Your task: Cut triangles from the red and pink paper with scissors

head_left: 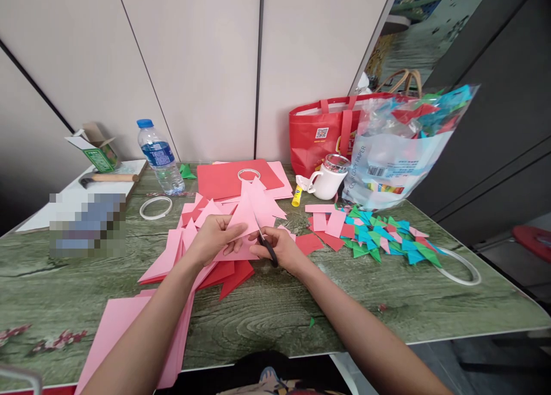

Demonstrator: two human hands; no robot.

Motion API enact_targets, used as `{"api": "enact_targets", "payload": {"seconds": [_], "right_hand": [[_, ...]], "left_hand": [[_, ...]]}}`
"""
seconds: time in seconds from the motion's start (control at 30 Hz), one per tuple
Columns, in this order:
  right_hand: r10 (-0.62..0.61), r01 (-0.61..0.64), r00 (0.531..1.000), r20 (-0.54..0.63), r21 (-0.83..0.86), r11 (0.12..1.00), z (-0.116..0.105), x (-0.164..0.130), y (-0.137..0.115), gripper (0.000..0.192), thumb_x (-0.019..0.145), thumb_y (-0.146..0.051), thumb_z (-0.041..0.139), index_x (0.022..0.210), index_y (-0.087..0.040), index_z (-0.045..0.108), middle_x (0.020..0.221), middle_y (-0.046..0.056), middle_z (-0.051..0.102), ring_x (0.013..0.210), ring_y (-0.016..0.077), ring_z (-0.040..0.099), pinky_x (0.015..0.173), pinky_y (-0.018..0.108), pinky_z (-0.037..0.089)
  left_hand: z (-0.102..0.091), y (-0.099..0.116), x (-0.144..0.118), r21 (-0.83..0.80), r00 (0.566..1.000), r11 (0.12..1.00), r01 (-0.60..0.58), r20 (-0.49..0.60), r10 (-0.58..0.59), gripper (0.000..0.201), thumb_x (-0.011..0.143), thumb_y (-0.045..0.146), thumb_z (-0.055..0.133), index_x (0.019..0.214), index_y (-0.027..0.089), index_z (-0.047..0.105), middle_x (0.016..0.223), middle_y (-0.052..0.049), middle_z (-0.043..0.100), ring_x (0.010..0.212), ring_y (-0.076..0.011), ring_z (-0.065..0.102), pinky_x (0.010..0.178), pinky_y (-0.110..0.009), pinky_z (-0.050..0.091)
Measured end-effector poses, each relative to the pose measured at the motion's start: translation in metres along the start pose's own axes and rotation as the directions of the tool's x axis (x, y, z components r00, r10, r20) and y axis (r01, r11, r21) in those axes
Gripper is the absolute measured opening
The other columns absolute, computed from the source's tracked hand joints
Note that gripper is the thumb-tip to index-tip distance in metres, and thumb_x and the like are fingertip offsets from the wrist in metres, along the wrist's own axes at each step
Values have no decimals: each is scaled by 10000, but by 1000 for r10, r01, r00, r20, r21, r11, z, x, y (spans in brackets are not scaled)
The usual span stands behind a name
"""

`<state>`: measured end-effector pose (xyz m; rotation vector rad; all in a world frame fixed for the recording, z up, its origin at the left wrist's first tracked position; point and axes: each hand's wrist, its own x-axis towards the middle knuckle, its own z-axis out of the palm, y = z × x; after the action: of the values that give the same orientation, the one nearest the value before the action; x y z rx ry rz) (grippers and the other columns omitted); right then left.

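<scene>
My left hand is closed on a sheet of pink paper, thumb on top, holding it up over the table. In my right hand is a pair of scissors with black handles. Its blades point away from me and lie along the right part of the pink sheet. Beneath both hands spreads a loose heap of pink and red paper pieces, many of them cut to points. A stack of pink sheets lies under my left forearm.
Right of the hands are red and pink scraps and folded green and blue pieces. Behind stand a white mug, a yellow glue stick, a red bag, a plastic bag and a water bottle. A hammer lies left.
</scene>
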<state>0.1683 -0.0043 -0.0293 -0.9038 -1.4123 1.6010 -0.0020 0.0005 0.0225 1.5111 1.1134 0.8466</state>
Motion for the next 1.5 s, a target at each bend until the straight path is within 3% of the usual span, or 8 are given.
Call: {"api": "enact_targets", "payload": {"seconds": [0.67, 0.83, 0.97, 1.07, 1.23, 1.37, 1.5], "right_hand": [[-64, 62, 997, -33, -64, 996, 0, 1, 4, 361, 589, -416, 730, 790, -145, 603, 473, -49, 492, 415, 65, 410, 410, 188, 315], [-72, 70, 997, -32, -61, 996, -1, 3, 7, 349, 601, -416, 723, 781, -145, 597, 477, -41, 520, 384, 61, 419, 386, 183, 317], [-71, 69, 997, -28, -61, 996, -2, 2, 7, 342, 604, -410, 725, 774, -142, 596, 480, -40, 522, 383, 59, 422, 384, 181, 322], [-43, 42, 999, -6, -79, 996, -1, 1, 4, 344, 596, -417, 730, 759, -143, 599, 479, -45, 514, 386, 59, 424, 384, 181, 319], [-7, 9, 1000, 28, -63, 998, 2, -1, 2, 359, 579, -428, 735, 753, -147, 594, 493, -48, 529, 400, 59, 432, 402, 185, 330], [34, -32, 999, 33, -52, 998, 3, -2, 1, 394, 558, -428, 744, 787, -137, 609, 526, -30, 566, 424, 67, 451, 429, 195, 348], [35, -32, 998, 48, -56, 998, 3, -2, 0, 387, 532, -401, 764, 777, -139, 618, 563, -24, 571, 488, 92, 494, 479, 210, 382]], "left_hand": [[0, 1, -2, -27, 1000, 1000, -1, 3, 1, 292, 787, 259, 559, 536, 127, 493, 382, 25, 512, 291, -19, 333, 326, -156, 215], [-2, 1, -2, -37, 999, 999, -9, 30, 11, 253, 777, 291, 578, 593, 127, 520, 419, 15, 549, 306, -41, 399, 342, -160, 284], [-5, -1, 0, -91, 997, 996, -7, 75, 13, 272, 777, 386, 564, 678, 133, 565, 518, -19, 609, 448, -115, 556, 462, -220, 437], [-8, -4, 2, -127, 1000, 992, -23, -6, 23, 361, 798, 464, 496, 640, 144, 551, 532, -15, 590, 491, -122, 549, 504, -237, 446], [-8, -4, 4, 40, 983, 997, -60, -169, 66, 407, 784, 466, 491, 526, 157, 430, 475, 38, 433, 431, -68, 365, 408, -186, 285], [-5, 0, 3, 196, 972, 977, -89, -197, 129, 413, 764, 415, 520, 486, 166, 343, 457, 57, 315, 427, -55, 276, 391, -184, 200], [-2, 0, 2, 222, 985, 973, -65, -142, 99, 384, 787, 413, 481, 510, 165, 384, 457, 47, 382, 426, -68, 335, 394, -182, 224]]}}
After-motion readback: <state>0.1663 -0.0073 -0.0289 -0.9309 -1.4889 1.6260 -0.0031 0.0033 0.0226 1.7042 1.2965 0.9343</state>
